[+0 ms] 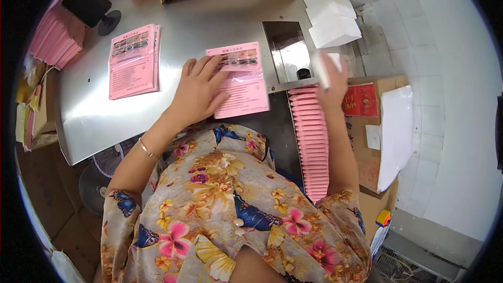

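- Pink printed flat packet with clear film (243,94): centre of frame, long axis near up-down, top leaning slightly left.
- Left hand (200,90) nearer: at packet's left edge, half open, fingers spread over it; whether pinching film, cannot tell.
- Right hand (335,84): right of centre, blurred, fingers closed on white flat paper-like piece (321,70).
- White piece lies right of packet, slightly higher in frame, well apart.

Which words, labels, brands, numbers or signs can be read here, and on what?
Wording isn't copied out here; print shows on:
Pink packet under the left hand: heading, partly blurred; lower lines too small to read.
Pink stack: heading; lower lines too small.
Red packet: lettering, small and indistinct.
Brown carton: dark marks, mostly hidden.
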A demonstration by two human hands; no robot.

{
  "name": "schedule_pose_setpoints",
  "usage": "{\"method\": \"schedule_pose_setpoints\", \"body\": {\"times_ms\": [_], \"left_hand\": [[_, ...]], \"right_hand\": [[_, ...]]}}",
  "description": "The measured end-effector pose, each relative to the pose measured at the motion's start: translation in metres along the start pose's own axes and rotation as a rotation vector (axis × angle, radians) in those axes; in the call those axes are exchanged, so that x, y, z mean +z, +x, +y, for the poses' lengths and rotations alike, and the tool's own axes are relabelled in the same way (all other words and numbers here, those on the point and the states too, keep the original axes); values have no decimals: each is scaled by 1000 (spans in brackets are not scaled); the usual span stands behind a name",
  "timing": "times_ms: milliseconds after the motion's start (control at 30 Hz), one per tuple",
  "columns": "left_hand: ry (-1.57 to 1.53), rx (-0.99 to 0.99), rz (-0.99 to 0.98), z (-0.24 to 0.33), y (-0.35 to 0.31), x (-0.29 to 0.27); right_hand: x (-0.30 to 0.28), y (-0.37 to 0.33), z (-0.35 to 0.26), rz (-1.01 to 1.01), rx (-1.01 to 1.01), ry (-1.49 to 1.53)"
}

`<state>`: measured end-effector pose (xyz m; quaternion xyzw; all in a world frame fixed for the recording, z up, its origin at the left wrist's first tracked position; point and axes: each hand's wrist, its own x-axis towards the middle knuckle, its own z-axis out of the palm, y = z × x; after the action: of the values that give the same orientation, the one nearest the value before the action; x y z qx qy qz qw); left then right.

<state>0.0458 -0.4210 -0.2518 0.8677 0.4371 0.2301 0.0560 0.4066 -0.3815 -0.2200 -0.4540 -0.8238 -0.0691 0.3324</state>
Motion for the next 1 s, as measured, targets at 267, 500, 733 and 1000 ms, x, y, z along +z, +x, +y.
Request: {"method": "schedule_pose_setpoints", "body": {"times_ms": [267,500,733,1000], "left_hand": [[-73,-33,89,12,36,27],[-28,-172,177,10,19,25],[23,-194,138,6,0,15],[-58,-42,6,9,34,24]], "right_hand": [[85,19,-82,-273,-171,63],[75,45,-79,-377,-136,103],[17,15,-48,249,169,235],[65,5,-91,-309,-228,32]]}}
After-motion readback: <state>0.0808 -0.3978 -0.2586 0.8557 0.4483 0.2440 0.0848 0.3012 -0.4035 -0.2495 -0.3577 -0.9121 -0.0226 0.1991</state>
